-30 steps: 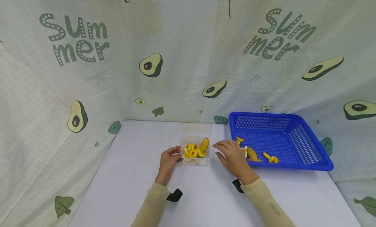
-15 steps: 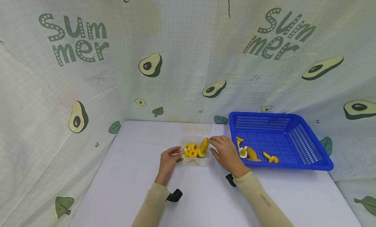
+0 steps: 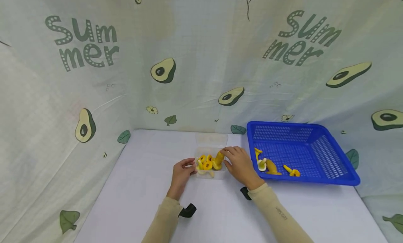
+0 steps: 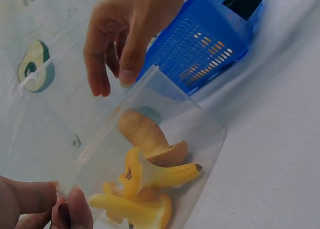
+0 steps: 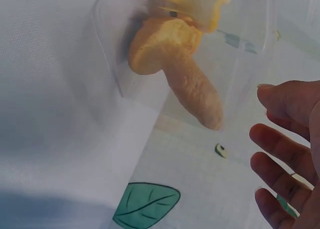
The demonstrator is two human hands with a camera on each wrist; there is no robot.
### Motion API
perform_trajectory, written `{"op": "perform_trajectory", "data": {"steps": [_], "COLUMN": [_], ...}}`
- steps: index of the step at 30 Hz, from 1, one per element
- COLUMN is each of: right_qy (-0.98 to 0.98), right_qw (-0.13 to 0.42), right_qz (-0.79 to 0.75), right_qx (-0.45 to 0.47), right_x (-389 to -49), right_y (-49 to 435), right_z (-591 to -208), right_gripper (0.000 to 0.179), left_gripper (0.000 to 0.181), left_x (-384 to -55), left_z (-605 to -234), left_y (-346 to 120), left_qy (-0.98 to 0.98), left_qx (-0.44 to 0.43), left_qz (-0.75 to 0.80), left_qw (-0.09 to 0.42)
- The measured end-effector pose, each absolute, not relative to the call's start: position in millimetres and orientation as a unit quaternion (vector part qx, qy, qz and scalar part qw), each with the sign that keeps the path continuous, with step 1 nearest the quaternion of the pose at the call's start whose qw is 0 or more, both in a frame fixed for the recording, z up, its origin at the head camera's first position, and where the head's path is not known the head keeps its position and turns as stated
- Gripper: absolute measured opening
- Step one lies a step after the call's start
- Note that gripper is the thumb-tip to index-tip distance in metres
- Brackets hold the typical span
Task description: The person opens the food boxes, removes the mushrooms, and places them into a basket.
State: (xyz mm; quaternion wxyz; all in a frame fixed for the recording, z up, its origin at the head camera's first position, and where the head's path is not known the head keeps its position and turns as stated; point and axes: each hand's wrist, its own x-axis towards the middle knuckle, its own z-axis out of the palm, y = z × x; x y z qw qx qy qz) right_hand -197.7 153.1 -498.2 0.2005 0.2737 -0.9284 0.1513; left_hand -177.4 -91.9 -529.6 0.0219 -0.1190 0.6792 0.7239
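A clear plastic box (image 3: 220, 174) with its lid (image 3: 211, 139) folded back stands at the middle of the table. Several yellow mushrooms lie inside, and one larger yellow-brown mushroom (image 5: 192, 89) stands tilted at the box's right end. My left hand (image 3: 183, 171) pinches the box's left edge between thumb and fingers; in the left wrist view the fingertips (image 4: 75, 204) are at its corner. My right hand (image 3: 240, 162) is beside the right end, fingers loosely bent, close to the large mushroom's top. In the right wrist view its fingers (image 5: 280, 134) are apart from the mushroom.
A blue perforated basket (image 3: 308, 131) stands at the right. Along its near left side lie a thin yellow mushroom (image 3: 257, 152), a white-and-yellow mushroom (image 3: 262, 165), a brownish mushroom (image 3: 271, 167) and another yellow one (image 3: 292, 171). A printed cloth (image 3: 195, 61) hangs behind the white table (image 3: 151, 155).
My right hand has moved left from beside the basket to the right end of the box, near the large mushroom. My left hand has stayed at the box's left edge.
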Motion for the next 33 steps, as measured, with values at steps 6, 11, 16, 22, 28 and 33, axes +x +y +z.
{"op": "perform_trajectory", "data": {"steps": [6,11,16,22,28,33], "right_qy": [-0.929,-0.931,-0.937,-0.94,-0.941,-0.941], "right_qw": [0.204,0.2,0.188,0.185,0.181,0.181], "right_qz": [0.147,0.145,0.141,0.138,0.136,0.137], "right_qx": [0.272,0.268,0.259,0.251,0.251,0.251], "right_x": [-200.0,-201.5,-202.9,-205.2,-206.7,-207.1], "right_y": [153.9,152.5,150.7,148.1,145.8,144.5], "right_z": [-502.0,-503.2,-504.4,-506.5,-506.7,-507.7], "right_gripper": [0.041,0.04,0.036,0.033,0.03,0.027], "left_gripper": [0.033,0.033,0.032,0.032,0.031,0.031], "left_x": [-176.9,-177.1,-178.4,-179.9,-178.4,-177.2], "left_z": [-529.7,-528.9,-530.0,-531.6,-529.7,-529.6], "left_y": [-91.5,-91.1,-90.9,-91.3,-90.4,-89.6], "left_qy": [0.679,0.679,0.681,0.678,0.68,0.683], "left_qx": [-0.118,-0.119,-0.122,-0.117,-0.122,-0.119], "left_qz": [0.724,0.724,0.722,0.726,0.723,0.72], "left_qw": [0.024,0.023,0.025,0.023,0.024,0.021]}}
